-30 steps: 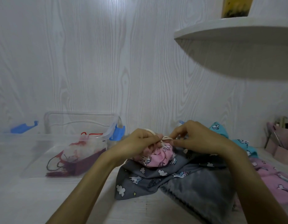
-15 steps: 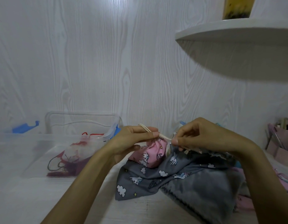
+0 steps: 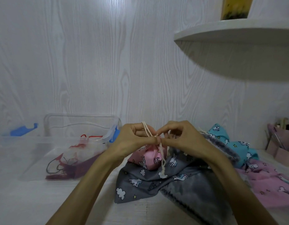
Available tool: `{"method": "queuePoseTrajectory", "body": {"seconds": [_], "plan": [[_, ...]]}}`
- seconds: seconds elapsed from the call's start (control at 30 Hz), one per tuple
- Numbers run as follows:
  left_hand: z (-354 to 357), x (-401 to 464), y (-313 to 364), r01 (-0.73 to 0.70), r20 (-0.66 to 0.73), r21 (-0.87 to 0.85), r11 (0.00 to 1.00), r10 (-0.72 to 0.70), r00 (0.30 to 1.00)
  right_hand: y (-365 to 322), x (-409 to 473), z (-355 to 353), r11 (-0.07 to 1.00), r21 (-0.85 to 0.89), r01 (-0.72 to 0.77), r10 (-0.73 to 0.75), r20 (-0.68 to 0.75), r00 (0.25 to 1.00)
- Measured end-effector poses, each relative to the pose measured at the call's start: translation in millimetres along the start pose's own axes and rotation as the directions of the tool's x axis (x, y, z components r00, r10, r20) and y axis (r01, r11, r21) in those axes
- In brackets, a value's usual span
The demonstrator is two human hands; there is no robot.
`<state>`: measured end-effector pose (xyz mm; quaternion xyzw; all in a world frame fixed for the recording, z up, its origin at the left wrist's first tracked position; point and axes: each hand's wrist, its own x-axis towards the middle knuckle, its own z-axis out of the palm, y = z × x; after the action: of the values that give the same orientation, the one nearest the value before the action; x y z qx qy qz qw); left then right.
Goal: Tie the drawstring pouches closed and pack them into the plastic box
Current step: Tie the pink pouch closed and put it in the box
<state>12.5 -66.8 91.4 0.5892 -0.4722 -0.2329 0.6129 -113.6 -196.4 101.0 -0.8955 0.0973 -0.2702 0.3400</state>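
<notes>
since a moment ago we pulled our hands close together, and now the cream string (image 3: 162, 153) hangs down in loops. our left hand (image 3: 137, 140) and right hand (image 3: 181, 138) each pinch it tight above the pink pouch (image 3: 148, 157), on the grey cloth (image 3: 140, 184). we think the knot is nearly done; the plastic box (image 3: 62, 143) waits just left on the surface (image 3: 43, 200).

Both forearms reach forward, left hand (image 3: 134, 140) and right hand (image 3: 181, 138) meeting fingertip to fingertip — each grip pinched closed.

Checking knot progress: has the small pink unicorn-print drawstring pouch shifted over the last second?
Cannot tell: the small pink unicorn-print drawstring pouch sits on the grey cloud-print fabric as before; any apparent shift could be camera motion.
</notes>
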Motion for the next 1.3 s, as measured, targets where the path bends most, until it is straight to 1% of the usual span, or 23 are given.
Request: {"method": "queuePoseTrajectory", "body": {"seconds": [0.1, 0.17, 0.27, 0.33, 0.4, 0.47, 0.57, 0.67, 0.77, 0.83, 0.9, 1.0, 1.03, 1.07, 1.17, 1.23, 1.27, 1.3], "plan": [[-1, 3, -6, -0.049, -0.043, 0.052, 0.997, 0.051, 0.998, 3, -1, 5, 0.999, 0.032, -0.028, 0.030, -0.039, 0.999], [-1, 4, -9, -0.087, -0.124, 0.135, 0.987, 0.104, 0.987, 3, -1, 6, 0.996, 0.059, -0.060, 0.062, -0.047, 0.997], [4, 5, -9, -0.126, -0.251, 0.301, 0.945, 0.206, 0.946, 2, 0, 5, 0.996, 0.062, -0.061, 0.065, -0.069, 0.995], [7, 4, -13, -0.147, -0.291, 0.388, 0.910, 0.272, 0.917, 2, 0, 6, 0.996, 0.062, -0.061, 0.066, -0.081, 0.995], [8, 4, -18, -0.170, -0.288, 0.440, 0.882, 0.318, 0.903, 2, 1, 8, 0.996, 0.061, -0.063, 0.068, -0.097, 0.993], [9, 3, -21, -0.189, -0.272, 0.452, 0.872, 0.337, 0.901, 3, 1, 8, 0.996, 0.070, -0.058, 0.065, -0.098, 0.993], [8, 3, -24, -0.215, -0.262, 0.476, 0.853, 0.371, 0.891, 0, 1, 5, 0.992, 0.103, -0.070, 0.074, -0.036, 0.997], [5, 5, -23, -0.236, -0.269, 0.492, 0.838, 0.404, 0.874, 0, 1, 1, 0.974, 0.182, -0.133, 0.128, 0.037, 0.991], [5, 7, -25, -0.270, -0.268, 0.520, 0.811, 0.454, 0.850, 2, 2, 0, 0.944, 0.257, -0.210, 0.205, 0.046, 0.978], [6, 7, -25, -0.297, -0.253, 0.549, 0.781, 0.494, 0.832, 3, 1, 2, 0.916, 0.304, -0.263, 0.249, 0.085, 0.965], [5, 8, -26, -0.311, -0.251, 0.585, 0.749, 0.532, 0.809, 3, 1, 4, 0.897, 0.344, -0.277, 0.249, 0.124, 0.961], [2, 10, -29, -0.309, -0.228, 0.659, 0.686, 0.573, 0.787, 2, 0, 3, 0.894, 0.362, -0.264, 0.249, 0.088, 0.965], [1, 11, -30, -0.313, -0.207, 0.659, 0.684, 0.565, 0.799, 3, 0, 2, 0.893, 0.363, -0.265, 0.259, 0.064, 0.964], [1, 11, -29, -0.322, -0.180, 0.630, 0.707, 0.536, 0.825, 4, 0, 2, 0.889, 0.369, -0.269, 0.271, 0.049, 0.961], [-2, 13, -25, -0.320, -0.071, 0.481, 0.816, 0.400, 0.914, 6, 0, 0, 0.871, 0.401, -0.285, 0.295, 0.037, 0.955], [-5, 13, -22, -0.305, -0.025, 0.447, 0.841, 0.353, 0.935, 7, 1, -3, 0.848, 0.439, -0.296, 0.333, -0.008, 0.943], [-6, 13, -21, -0.290, -0.029, 0.457, 0.841, 0.340, 0.940, 6, 1, -5, 0.860, 0.419, -0.291, 0.339, -0.044, 0.940], [-8, 13, -19, -0.271, -0.049, 0.500, 0.823, 0.339, 0.940, 4, 2, -7, 0.905, 0.329, -0.270, 0.313, -0.087, 0.946]]}}
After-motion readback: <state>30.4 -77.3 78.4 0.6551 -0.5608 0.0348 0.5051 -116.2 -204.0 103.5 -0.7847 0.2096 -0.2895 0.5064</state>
